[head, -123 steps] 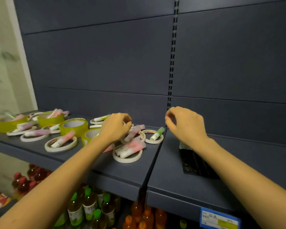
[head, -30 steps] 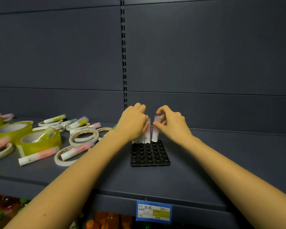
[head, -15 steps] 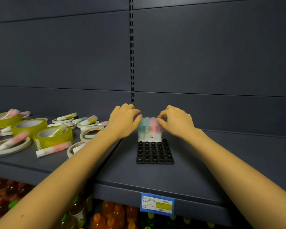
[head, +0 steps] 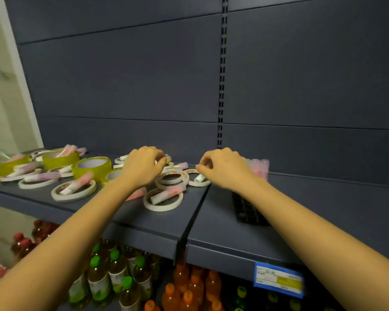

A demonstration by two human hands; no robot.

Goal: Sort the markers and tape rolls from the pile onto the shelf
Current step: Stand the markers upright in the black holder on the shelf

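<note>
A dark grey shelf (head: 211, 223) runs across under a plain back panel of the same colour (head: 126, 81), with a slotted upright (head: 221, 86) at the seam.

The left fingertips (head: 161, 161) curl down into the pile at the back of the shelf. They meet a marker end there, but whether they grip it cannot be told. The left hand (head: 142, 168) is arched, knuckles up, above a patterned tape roll (head: 172, 178).

The right fingers (head: 206, 163) are curled in, thumb tip close to the forefinger, and nothing shows between them. The right hand (head: 226, 170) hangs over the seam, just above a white roll with a short marker in it (head: 198, 179).

Behind the right hand, pink markers (head: 259, 168) stand upright at the far end of a black holder tray (head: 247, 209). The right forearm crosses the tray.

To the left lie more white tape rolls (head: 163, 204) with pink markers (head: 166, 195) resting in them, and yellow-green rolls (head: 92, 168) farther back.

A blue price label (head: 279, 281) sits on the shelf edge. Bottles with green caps (head: 112, 272) and orange bottles (head: 189, 295) stand below.
</note>
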